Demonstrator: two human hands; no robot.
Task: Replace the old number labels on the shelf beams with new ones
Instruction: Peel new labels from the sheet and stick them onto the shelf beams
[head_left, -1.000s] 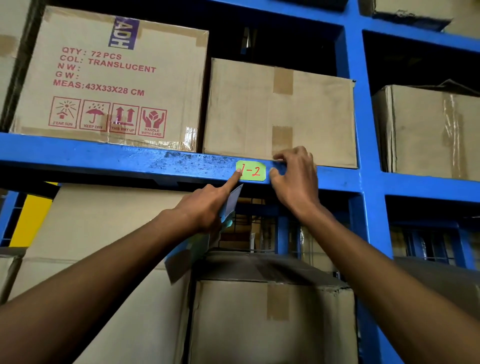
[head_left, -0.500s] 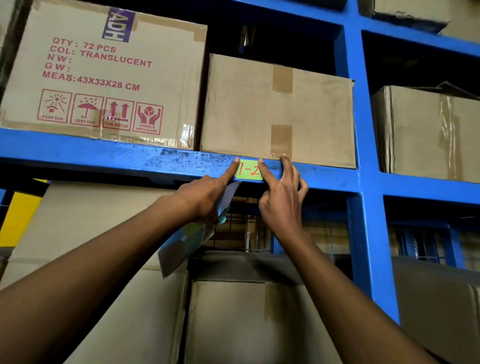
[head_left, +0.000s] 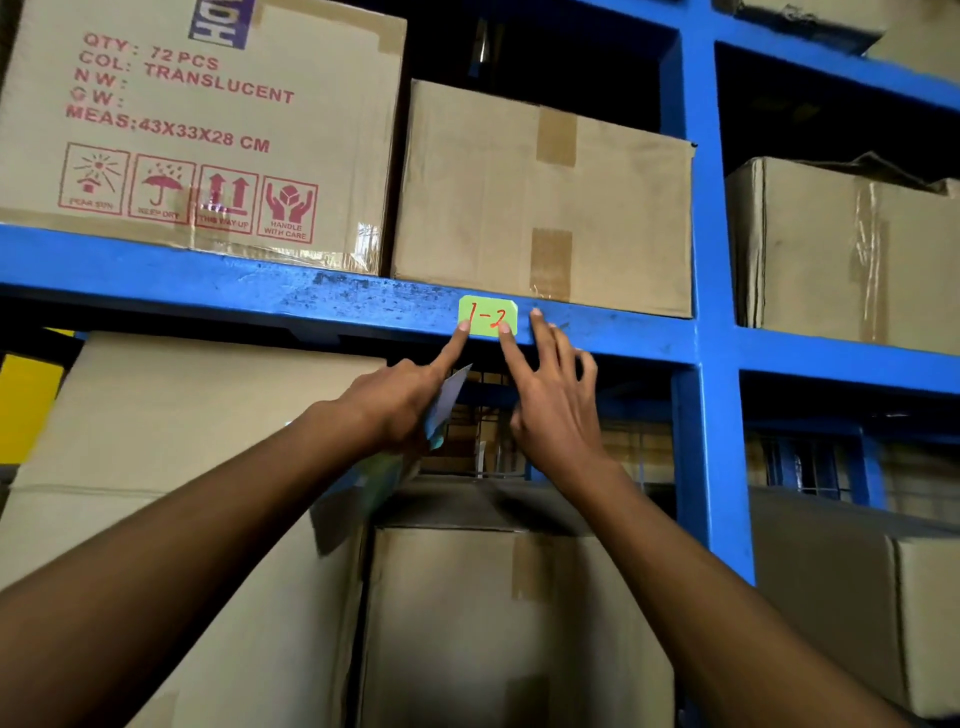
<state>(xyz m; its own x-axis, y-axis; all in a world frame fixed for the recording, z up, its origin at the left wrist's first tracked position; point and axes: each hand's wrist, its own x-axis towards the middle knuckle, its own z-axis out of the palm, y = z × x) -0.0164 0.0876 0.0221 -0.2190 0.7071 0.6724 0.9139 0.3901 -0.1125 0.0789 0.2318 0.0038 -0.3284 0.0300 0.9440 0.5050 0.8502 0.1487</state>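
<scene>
1. Location of work item: a small light-green rectangular paper label marked "1-2" in red (head_left: 487, 316) sits flat on the front face of the blue painted steel shelf beam (head_left: 208, 275), just left of the blue upright post (head_left: 711, 364) and below a plain brown taped cardboard carton (head_left: 545, 197).

2. Left hand (head_left: 400, 402): index finger extended, its tip pressing the label's lower left corner. The remaining fingers are curled round a bundle of pale paper sheets, probably spare labels or backing (head_left: 447, 402).

3. Right hand (head_left: 556, 410): fingers spread and mostly straight, holding nothing. The index tip presses the label's lower right area; another fingertip touches the beam just beside the label's right edge.

4. Risk, poor adhesion: the beam face around the label shows scuffed, patchy paint and what looks like dirt or residue. In my judgement the edges may lift unless they are rubbed down fully, the upper corners above all, since neither finger touches them.

5. Risk, smudging: the right index tip lies on the red "2". If the ink is fresh, sliding the finger could smear the number.

6. Risk, skewing: uneven pressure from the two fingers could shift or wrinkle the label before it bonds.

7. Risk, dropped stock: the left hand splits its effort between pressing and holding, so the sheets could slip free.

8. Whether an old label lies beneath cannot be determined.
</scene>
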